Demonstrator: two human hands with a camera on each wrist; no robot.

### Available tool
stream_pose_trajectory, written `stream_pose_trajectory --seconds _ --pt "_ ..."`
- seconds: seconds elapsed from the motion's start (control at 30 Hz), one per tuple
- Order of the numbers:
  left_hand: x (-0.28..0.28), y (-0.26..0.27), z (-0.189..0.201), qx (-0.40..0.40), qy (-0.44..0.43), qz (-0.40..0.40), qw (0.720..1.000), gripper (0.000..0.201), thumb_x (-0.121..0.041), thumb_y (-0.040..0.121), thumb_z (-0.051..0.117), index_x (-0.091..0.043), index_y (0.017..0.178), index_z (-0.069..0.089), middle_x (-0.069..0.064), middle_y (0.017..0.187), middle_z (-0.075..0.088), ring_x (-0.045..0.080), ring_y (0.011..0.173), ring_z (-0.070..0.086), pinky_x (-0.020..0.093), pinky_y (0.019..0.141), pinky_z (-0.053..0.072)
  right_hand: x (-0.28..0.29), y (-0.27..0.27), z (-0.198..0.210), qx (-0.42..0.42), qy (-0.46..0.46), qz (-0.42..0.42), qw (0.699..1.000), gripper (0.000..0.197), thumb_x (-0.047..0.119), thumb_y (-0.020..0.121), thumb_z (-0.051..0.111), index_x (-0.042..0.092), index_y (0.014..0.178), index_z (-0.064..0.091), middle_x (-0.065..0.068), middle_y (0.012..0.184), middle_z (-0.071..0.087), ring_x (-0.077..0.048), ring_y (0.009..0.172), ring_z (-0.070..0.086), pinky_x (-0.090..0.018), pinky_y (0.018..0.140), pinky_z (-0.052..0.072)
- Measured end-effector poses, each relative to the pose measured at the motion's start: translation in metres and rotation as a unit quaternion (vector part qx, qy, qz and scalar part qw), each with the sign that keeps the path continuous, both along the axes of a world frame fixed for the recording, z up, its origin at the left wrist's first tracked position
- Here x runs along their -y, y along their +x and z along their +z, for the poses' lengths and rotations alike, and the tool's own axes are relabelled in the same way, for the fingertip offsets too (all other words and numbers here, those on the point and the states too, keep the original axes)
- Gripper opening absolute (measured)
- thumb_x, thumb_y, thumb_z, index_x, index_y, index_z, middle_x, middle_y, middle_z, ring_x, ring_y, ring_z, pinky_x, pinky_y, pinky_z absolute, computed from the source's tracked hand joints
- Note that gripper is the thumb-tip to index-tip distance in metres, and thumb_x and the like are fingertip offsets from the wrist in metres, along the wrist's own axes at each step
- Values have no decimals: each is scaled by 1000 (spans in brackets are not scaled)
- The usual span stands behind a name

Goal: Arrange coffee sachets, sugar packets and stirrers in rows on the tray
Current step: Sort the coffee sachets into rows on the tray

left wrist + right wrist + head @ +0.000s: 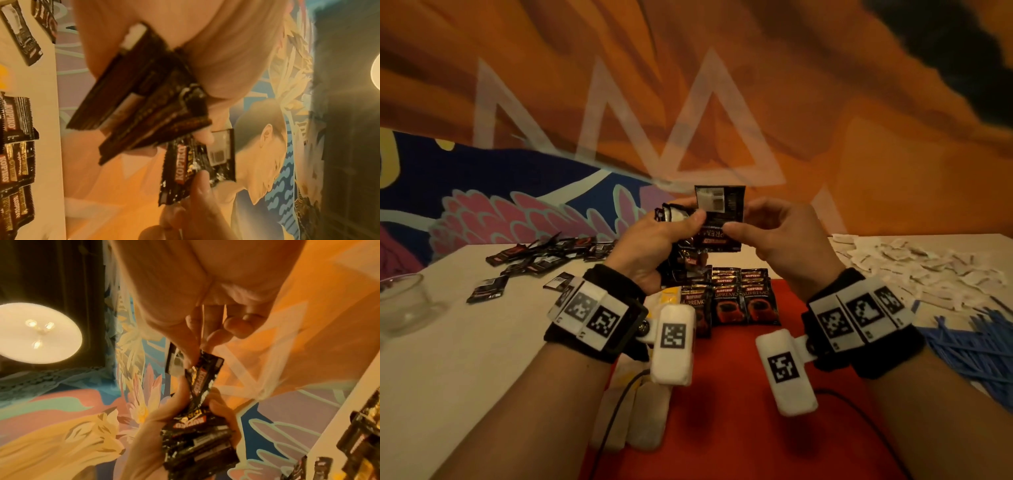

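Both hands are raised above the red tray (736, 394). My left hand (661, 240) grips a stack of black coffee sachets (139, 97), fanned out in the palm. My right hand (774, 233) pinches a single coffee sachet (719, 216) by its lower part between thumb and fingers; it stands upright, back side facing me, and my left thumb touches its left edge. Rows of coffee sachets (729, 301) lie face up at the far end of the tray, below the hands. In the right wrist view the pinched sachet (203, 378) sits just above the stack (199, 443).
Loose coffee sachets (544, 257) are scattered on the table at the left. A heap of white sugar packets (928, 267) and a pile of blue stirrers (979, 342) lie at the right. A glass bowl (404, 301) stands far left. Pale stick packets (640, 411) lie by the tray's left edge.
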State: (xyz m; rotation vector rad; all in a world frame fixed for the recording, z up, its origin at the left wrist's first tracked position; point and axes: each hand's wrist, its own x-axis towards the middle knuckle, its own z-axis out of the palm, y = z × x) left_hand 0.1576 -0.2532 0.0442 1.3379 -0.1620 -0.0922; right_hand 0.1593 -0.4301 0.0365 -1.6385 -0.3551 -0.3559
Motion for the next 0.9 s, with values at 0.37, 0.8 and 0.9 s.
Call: stream_pose_trajectory --seconds 0.37,0.8,0.9 --pt "-3 -5 5 -76 -2 -37 996 38 -25 82 71 -6 114 66 17 92 72 31 77 71 41 66 61 1 1 -12 348 -211 -98 908 21 -10 76 70 8 87 73 1 104 72 -12 93 70 -20 79 58" --pt "5 -6 2 44 95 38 994 21 -36 91 67 -23 75 69 2 67 58 14 54 52 26 47 42 1 -2 -9 99 -203 -76 971 18 13 84 75 30 83 75 31 69 61 18 73 59 -2 67 41" --pt "10 -3 -1 36 92 49 994 29 -31 93 66 -17 68 63 5 68 55 14 54 51 27 48 43 2 0 -12 102 -236 -90 962 15 13 84 75 28 88 79 31 66 58 4 75 62 -6 68 41"
